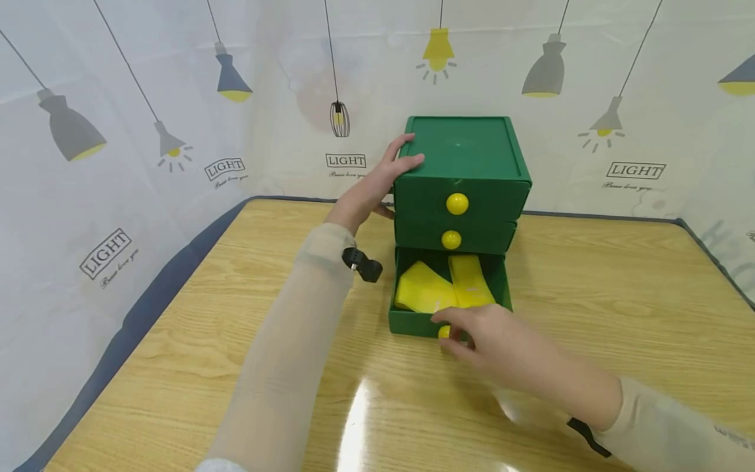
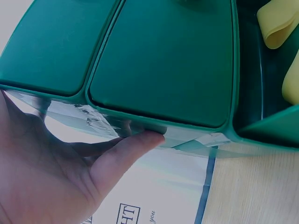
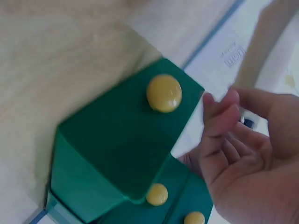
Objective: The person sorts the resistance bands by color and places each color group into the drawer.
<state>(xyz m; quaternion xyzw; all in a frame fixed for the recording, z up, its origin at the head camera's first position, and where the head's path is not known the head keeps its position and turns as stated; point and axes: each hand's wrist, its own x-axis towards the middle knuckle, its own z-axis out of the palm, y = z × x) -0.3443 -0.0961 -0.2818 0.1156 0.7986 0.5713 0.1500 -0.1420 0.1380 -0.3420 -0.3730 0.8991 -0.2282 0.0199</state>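
Note:
A green cabinet (image 1: 463, 147) with three drawers and round yellow knobs stands on the table. Its bottom drawer (image 1: 413, 322) is pulled out, and two folded yellow strips (image 1: 425, 288) lie inside. My left hand (image 1: 374, 183) rests against the cabinet's left side, two fingertips over the top edge. In the left wrist view, one finger (image 2: 131, 149) lies along the side wall. My right hand (image 1: 486, 334) is by the bottom drawer's knob (image 3: 164, 93), fingers loosely bent. The right wrist view shows a gap between those fingertips and the knob, with nothing held.
The cabinet stands on a wood-grain table (image 1: 607, 282), toward its back edge. Behind and to the left hangs a pale sheet (image 1: 265, 85) printed with lamps. The upper two drawers (image 1: 492, 203) are closed. Black straps (image 1: 362, 264) are on both wrists.

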